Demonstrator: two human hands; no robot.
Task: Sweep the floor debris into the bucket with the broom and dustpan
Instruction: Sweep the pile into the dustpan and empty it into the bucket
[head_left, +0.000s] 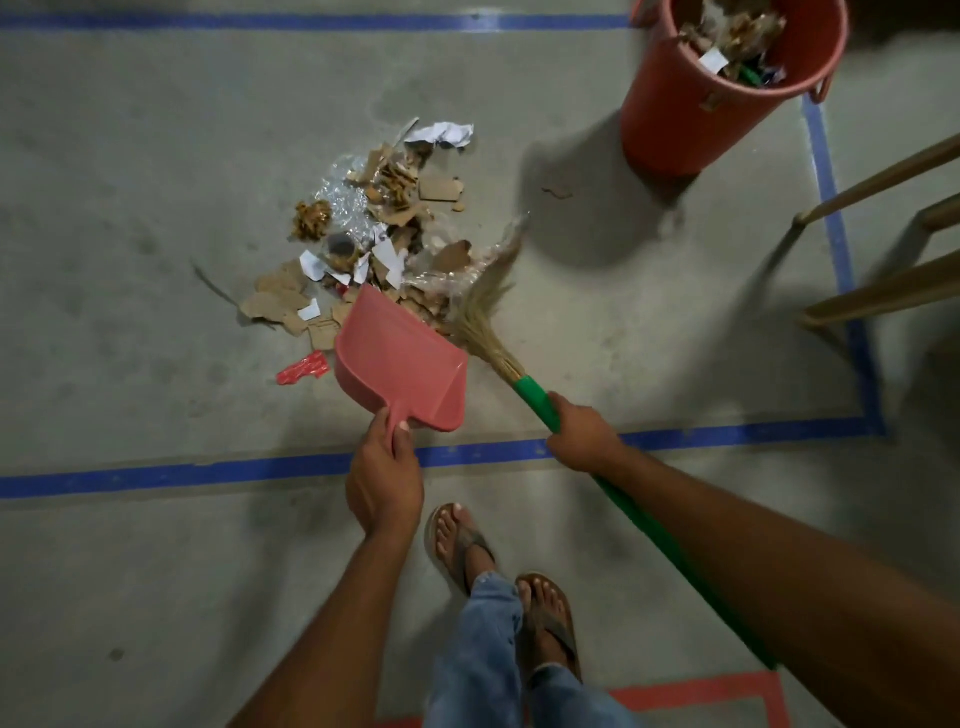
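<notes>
Green-handled grass broom (532, 395) slants forward and slightly left from the gripping right hand (582, 439), bristles just beside the pink plastic dustpan (400, 358), whose handle the left hand (384, 478) clasps, mouth facing the cardboard-and-paper debris pile (374, 234). Beyond, right, stands the part-filled orange plastic bucket (675, 114) near wooden rails (883, 291).

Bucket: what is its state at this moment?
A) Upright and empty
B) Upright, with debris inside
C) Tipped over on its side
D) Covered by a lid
B: the bucket stands upright with its top open, and paper and cardboard debris shows inside it.
</notes>
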